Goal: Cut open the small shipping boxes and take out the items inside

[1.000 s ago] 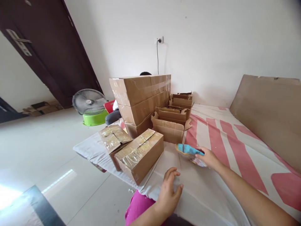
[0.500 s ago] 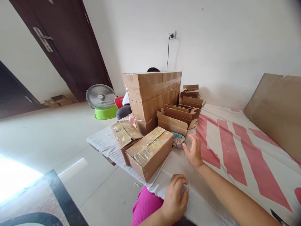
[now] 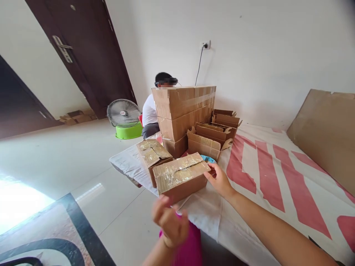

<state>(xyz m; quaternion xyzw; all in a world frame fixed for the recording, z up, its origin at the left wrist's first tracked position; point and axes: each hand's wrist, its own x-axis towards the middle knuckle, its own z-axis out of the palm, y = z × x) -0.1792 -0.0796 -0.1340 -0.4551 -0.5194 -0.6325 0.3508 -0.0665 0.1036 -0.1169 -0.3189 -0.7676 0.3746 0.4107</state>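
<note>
A taped cardboard box lies near the table's edge, clear tape over its top flaps. My right hand grips its right end, thumb on the near side and fingers at the corner. Blurred by motion, my left hand is raised just in front of the box's near left end; its fingers look bent, but their state is unclear. A second taped box stands close behind on the left. Partly hidden behind the gripped box is a blue patterned round item.
Stacked sealed boxes rise at the back, beside a row of open cartons. Behind the stack sits a person. A fan stands on a green stool. A large cardboard sheet leans on the right.
My right hand has moved left onto the box's end, and my left hand has moved left and up. The near box has turned slightly. The person behind the stack shows more.
</note>
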